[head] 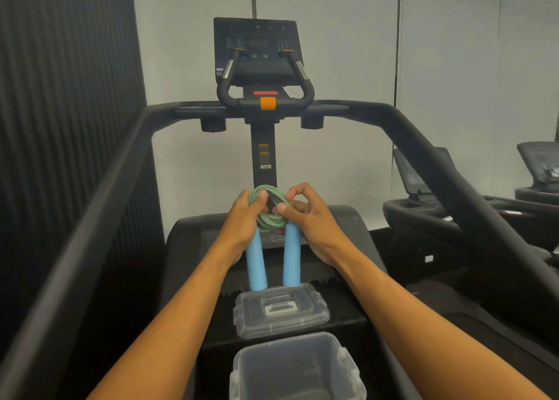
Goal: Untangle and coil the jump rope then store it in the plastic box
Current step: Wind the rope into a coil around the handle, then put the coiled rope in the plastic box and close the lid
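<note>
Setting: gym room, pale wall panels across the back, dark ribbed wall (pixel 66 97) filling the left side of the frame, and we're standing on a black exercise machine (pixel 263 75) with its console in the upper middle.
Jump rope: green braided rope (pixel 267 207) wound into a tidy little coil, held up dead center of the frame, with both light blue foam handles (pixel 256 263) hanging down side by side below it.
Left hand: left hand (pixel 245 218) is wrapped around the left side of the coil, fingers curled over the loops, so it's clamped on the rope.
Right hand: right hand (pixel 308 218) is pinching the right side of the coil, thumb and fingertips touching the strands.
Plastic box: clear plastic box (pixel 344 366) sits open at the bottom center, right under the handles, nothing visible inside.
Lid: clear lid (pixel 281 309) with a white latch lies flat just behind the box, handle tips hovering right above its far edge.
Side stuff: black rails run up both sides; another machine (pixel 538 169) peeks in at the right edge.
</note>
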A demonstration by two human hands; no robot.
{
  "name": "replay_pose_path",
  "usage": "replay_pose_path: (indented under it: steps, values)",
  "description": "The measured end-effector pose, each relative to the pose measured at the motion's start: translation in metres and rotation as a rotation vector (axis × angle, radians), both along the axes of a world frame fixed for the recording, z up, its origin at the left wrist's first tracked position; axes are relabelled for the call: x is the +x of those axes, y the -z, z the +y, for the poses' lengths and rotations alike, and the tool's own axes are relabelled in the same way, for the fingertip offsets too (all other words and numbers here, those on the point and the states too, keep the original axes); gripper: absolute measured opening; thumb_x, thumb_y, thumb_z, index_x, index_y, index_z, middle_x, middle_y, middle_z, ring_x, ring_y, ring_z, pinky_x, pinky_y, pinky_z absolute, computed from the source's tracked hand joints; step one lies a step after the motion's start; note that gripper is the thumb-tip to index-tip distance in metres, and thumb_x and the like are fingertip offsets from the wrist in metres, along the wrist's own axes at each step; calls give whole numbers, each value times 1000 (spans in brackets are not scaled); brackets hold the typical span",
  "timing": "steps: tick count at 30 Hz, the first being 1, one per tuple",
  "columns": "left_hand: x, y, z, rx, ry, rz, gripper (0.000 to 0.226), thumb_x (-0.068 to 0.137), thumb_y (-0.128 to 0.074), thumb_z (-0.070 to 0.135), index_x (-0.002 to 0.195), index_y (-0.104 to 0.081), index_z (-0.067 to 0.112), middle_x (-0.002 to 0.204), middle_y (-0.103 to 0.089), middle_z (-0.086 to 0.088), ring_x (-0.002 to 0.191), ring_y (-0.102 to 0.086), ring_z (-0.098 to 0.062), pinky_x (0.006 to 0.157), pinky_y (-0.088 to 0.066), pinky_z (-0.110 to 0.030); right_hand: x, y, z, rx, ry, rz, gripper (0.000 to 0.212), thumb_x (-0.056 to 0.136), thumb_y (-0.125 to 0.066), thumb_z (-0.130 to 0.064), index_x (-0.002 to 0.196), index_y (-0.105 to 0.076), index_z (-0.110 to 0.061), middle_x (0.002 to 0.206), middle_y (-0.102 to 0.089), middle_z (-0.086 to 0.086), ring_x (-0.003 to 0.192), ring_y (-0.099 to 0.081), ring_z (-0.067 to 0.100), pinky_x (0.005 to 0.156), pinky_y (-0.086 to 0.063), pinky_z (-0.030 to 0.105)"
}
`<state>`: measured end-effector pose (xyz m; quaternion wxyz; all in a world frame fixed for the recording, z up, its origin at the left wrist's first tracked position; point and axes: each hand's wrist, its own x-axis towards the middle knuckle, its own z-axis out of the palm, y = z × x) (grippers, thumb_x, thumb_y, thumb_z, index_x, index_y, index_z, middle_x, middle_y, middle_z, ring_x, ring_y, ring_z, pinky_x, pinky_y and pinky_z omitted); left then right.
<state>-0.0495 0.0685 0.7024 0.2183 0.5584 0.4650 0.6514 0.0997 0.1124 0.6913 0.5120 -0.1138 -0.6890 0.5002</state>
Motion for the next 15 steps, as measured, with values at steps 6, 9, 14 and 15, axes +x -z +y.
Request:
replay_pose_path:
  steps: [6,9,14,15]
  values:
    - [-3,42,8,-140,96,-21,29,105,-46,35,115,-56,10,104,-66,-12,88,-64,-21,74,-56,-39,-3,42,9,-66,50,-14,14,99,-62,-8,96,-54,-19,104,-69,11,87,-70,24,76,-60,48]
    - [-6,71,17,-245,132,2,34,105,-44,39,123,-53,12,111,-68,-8,94,-67,-21,78,-58,-44,-2,73,21,-120,67,-59,14,98,-64,-10,94,-57,-22,103,-70,11,88,-70,26,80,-59,51]
    - [-16,130,47,-348,113,-6,28,105,-47,37,119,-55,14,120,-67,-14,106,-68,-26,86,-58,-50,-4,129,51,-219,77,-144,10,97,-63,-8,100,-55,-15,102,-69,13,91,-68,31,79,-59,51]
    - [-19,144,54,-381,99,8,27,104,-48,38,117,-56,16,118,-67,-12,103,-68,-25,83,-59,-49,-5,142,60,-234,82,-172,10,97,-63,-9,100,-55,-15,102,-70,11,91,-68,30,80,-59,50]
